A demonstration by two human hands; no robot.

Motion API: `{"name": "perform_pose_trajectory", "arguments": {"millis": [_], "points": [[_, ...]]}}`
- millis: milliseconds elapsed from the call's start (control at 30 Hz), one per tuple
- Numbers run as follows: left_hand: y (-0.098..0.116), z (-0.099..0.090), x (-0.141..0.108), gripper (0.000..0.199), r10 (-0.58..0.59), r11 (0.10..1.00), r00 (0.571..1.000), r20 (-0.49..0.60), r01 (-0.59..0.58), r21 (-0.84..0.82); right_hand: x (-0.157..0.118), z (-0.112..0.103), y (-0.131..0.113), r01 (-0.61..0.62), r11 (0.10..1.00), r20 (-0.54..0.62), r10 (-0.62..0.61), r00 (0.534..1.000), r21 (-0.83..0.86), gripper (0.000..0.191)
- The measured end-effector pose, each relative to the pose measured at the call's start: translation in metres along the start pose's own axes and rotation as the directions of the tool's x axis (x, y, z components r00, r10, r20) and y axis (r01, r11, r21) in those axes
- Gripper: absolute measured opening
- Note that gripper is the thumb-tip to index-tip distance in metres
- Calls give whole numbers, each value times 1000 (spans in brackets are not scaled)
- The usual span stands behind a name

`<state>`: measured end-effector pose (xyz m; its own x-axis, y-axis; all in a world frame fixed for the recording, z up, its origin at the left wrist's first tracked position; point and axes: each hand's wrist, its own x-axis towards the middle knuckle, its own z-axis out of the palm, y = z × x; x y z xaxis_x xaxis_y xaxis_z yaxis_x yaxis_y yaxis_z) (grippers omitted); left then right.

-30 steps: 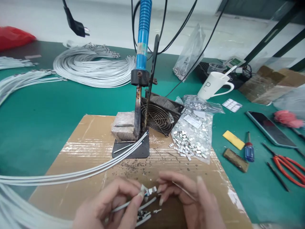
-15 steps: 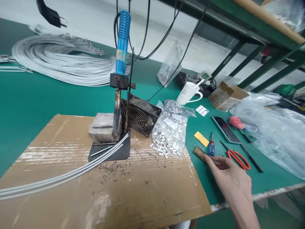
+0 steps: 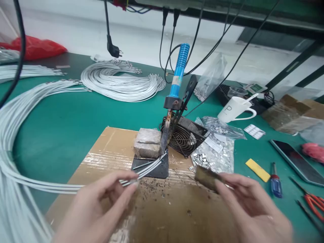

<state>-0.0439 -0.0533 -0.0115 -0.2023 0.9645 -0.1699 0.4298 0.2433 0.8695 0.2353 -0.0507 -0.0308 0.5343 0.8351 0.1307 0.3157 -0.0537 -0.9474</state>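
Observation:
My left hand (image 3: 101, 206) pinches a few white cables (image 3: 149, 168), whose ends lie at the tip of the blue-handled soldering iron (image 3: 179, 71). My right hand (image 3: 250, 202) grips a dark brown flat piece (image 3: 207, 178) above the cardboard (image 3: 177, 209). Upright in its stand, the iron points down beside a grey block (image 3: 147, 143) on a black base plate (image 3: 163, 168). Dark crumbs are scattered on the cardboard between my hands. Behind the iron leans a black fan (image 3: 183, 140).
A plastic bag of small metal parts (image 3: 220, 152) lies right of the fan. Farther right are a white mug (image 3: 234, 109), yellow piece (image 3: 257, 169), screwdriver (image 3: 275, 184), phone (image 3: 298, 162) and orange-handled scissors (image 3: 315, 204). Coiled white cables (image 3: 118, 84) lie behind and left; black cords hang above.
The view has turned left. My right hand has lifted the brown piece from the green table and brought it over the cardboard. My left hand has come into view, holding the cables.

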Motion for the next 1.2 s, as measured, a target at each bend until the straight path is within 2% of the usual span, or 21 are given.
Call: {"name": "perform_pose_trajectory", "arguments": {"millis": [100, 167, 233, 333, 500, 633, 900, 1033, 1133, 1200], "points": [[15, 3, 24, 42, 58, 998, 996, 69, -56, -22, -10, 50, -23, -22, 995, 187, 4, 982, 95, 18], [18, 11, 33, 45, 68, 997, 994, 83, -66, -31, -12, 72, -29, -23, 987, 262, -21, 965, 161, 14], [18, 21, 38, 45, 62, 997, 995, 79, -57, -60, -13, 85, -30, -24, 977, 296, -41, 954, 214, 12], [17, 31, 41, 39, 67, 991, 997, 48, -61, -117, -15, 92, -33, -34, 966, 308, -49, 950, 257, 11], [20, 31, 36, 18, 170, 972, 984, -44, -175, -160, -27, 93, -42, -56, 958, 289, -29, 957, 281, 10], [22, 26, 29, 17, 248, 959, 968, -42, -252, -133, -36, 95, -49, -100, 955, 246, 30, 969, 278, 7], [30, 32, 35, 27, 102, 994, 995, -8, -102, -31, -36, 98, -48, -163, 972, 228, 122, 966, 168, 10], [25, 39, 35, 25, 89, 996, 996, 26, -89, 21, -35, 98, -46, -146, 979, 215, 114, 970, 139, 15], [18, 35, 33, 21, 129, 989, 990, 63, -133, 66, -26, 76, -29, -129, 985, 181, 107, 978, 117, 23], [12, 24, 32, 16, 175, 977, 982, 73, -182, 107, -14, 42, -10, -99, 993, 105, 91, 990, 69, 32]]}}
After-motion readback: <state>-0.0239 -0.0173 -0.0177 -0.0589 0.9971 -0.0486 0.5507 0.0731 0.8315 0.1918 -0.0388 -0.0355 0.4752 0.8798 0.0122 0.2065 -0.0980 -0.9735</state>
